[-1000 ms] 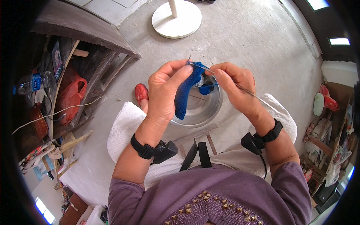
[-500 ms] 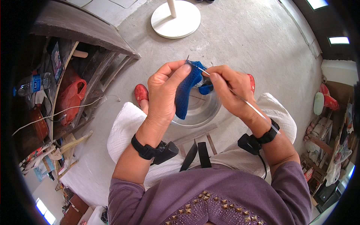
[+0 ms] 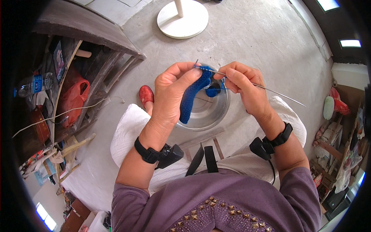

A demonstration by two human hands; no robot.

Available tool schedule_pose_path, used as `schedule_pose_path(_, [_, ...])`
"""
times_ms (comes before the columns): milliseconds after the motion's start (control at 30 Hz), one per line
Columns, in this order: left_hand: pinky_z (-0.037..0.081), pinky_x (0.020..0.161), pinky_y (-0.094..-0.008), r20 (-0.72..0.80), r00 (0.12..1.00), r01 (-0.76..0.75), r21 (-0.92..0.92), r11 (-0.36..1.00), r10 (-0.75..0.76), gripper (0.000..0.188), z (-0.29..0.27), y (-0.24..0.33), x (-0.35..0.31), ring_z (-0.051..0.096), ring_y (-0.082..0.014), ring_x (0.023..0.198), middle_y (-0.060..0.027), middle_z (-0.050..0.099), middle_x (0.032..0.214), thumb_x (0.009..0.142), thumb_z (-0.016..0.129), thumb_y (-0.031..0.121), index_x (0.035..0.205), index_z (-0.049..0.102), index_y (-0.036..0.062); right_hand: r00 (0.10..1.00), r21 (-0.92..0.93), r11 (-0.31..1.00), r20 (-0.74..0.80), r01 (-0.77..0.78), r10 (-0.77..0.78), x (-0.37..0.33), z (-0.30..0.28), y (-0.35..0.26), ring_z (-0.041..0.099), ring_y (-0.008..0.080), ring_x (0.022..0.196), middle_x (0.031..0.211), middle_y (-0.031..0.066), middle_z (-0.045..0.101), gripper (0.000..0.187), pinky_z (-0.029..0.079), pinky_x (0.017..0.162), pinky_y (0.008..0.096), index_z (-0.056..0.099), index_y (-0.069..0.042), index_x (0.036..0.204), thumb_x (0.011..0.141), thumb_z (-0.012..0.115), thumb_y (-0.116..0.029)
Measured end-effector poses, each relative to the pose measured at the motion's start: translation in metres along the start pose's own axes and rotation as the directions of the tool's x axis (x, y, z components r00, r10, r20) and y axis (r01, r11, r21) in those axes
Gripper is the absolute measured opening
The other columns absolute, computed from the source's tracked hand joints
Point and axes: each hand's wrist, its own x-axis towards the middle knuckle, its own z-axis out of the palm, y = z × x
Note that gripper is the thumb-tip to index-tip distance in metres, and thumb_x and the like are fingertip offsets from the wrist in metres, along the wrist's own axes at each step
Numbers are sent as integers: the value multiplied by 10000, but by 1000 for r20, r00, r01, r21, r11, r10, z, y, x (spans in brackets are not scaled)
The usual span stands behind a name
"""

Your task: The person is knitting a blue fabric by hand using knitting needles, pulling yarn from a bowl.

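Observation:
A strip of blue knitting (image 3: 188, 101) hangs down from my left hand (image 3: 174, 83), whose thumb and fingers pinch its top edge. Beside that thumb a dark needle tip (image 3: 196, 62) pokes upward. In my right hand (image 3: 244, 83) a long metal knitting needle (image 3: 280, 94) is pinched; its left end reaches the top of the knitting and its free end points out to the right. Blue yarn (image 3: 223, 84) runs by the right fingers. Below, a ball of blue yarn (image 3: 211, 91) lies in a round metal basin (image 3: 210, 120).
A white round stand base (image 3: 183, 20) rests on the concrete floor ahead. At left, a wooden shelf unit holds a plastic bottle (image 3: 36, 85) and a red bag (image 3: 75, 98). One red shoe (image 3: 146, 94) shows left of the basin. Stacked items (image 3: 330, 135) line the right side.
My right hand has turned and shifted slightly right, so the needle has swung from lying along the forearm to pointing out past it. The left hand and knitting have moved only a little.

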Motion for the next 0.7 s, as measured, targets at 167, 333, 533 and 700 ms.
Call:
schedule_pose_path(167, [546,766,-213,8,1000,-17,27,1000,16,190,-1,0,0,661,-90,836,-81,701,958,900,664,102,1054,658,-9,999,-61,998,28,31,-30,-1,0,-2,400,46,616,630,-53,446,278,333,580,220,701,-5,922,966,525,-214])
schedule_pose_path(333, [549,757,-214,8,1000,-17,34,999,17,185,-1,-1,0,661,-91,833,-84,701,959,902,662,99,1052,659,-9,998,-97,993,22,66,-64,-1,4,-1,381,36,592,636,-45,477,289,297,558,211,691,13,952,981,492,-194])
schedule_pose_path(533, [547,761,-213,-11,999,-31,50,998,31,180,1,0,0,660,-88,832,-81,701,952,901,662,91,1049,660,-11,1000,-147,989,-6,17,-18,-2,2,-3,456,45,667,695,-30,541,253,367,592,206,712,-35,939,950,542,-223])
schedule_pose_path(700, [539,738,-205,-27,999,-43,43,998,44,177,1,-2,1,653,-81,806,-75,700,936,897,672,96,1039,661,-9,992,-210,971,-42,110,-121,-2,6,2,471,54,649,715,-8,594,239,385,570,218,707,-18,941,947,543,-191])
